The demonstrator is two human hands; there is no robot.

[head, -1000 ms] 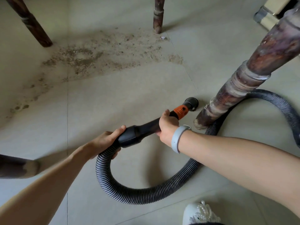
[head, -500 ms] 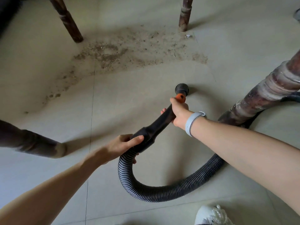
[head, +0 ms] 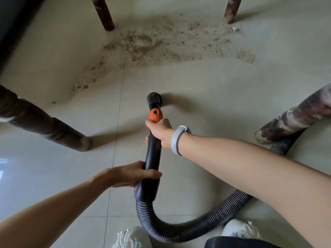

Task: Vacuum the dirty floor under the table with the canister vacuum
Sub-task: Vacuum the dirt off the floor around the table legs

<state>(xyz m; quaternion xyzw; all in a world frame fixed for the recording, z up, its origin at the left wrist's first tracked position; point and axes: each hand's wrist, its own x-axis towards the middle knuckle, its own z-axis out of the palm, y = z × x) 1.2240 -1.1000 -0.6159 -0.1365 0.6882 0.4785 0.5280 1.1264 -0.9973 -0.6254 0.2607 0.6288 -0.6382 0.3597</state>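
The black vacuum wand (head: 152,153) with an orange collar (head: 155,114) points away from me, and its round nozzle (head: 154,98) sits just above the pale tiled floor. My right hand (head: 159,130) grips the wand just behind the collar. My left hand (head: 128,174) grips the wand's thick rear end where the ribbed grey hose (head: 179,233) joins. The hose curves back toward my feet and off to the right. A wide patch of brown dirt (head: 161,43) lies on the floor beyond the nozzle, between the table legs. The canister is out of view.
Dark wooden table legs stand at near left (head: 53,127), near right (head: 295,115), far left (head: 103,13) and far right (head: 231,9). The hose passes behind the near right leg. A small white scrap (head: 234,29) lies by the far right leg. My white shoes (head: 240,230) are at the bottom.
The wand has swung from pointing right toward the near right leg to pointing straight ahead at the dirt. Both hands kept their grip. The view shifted left and forward under the table.
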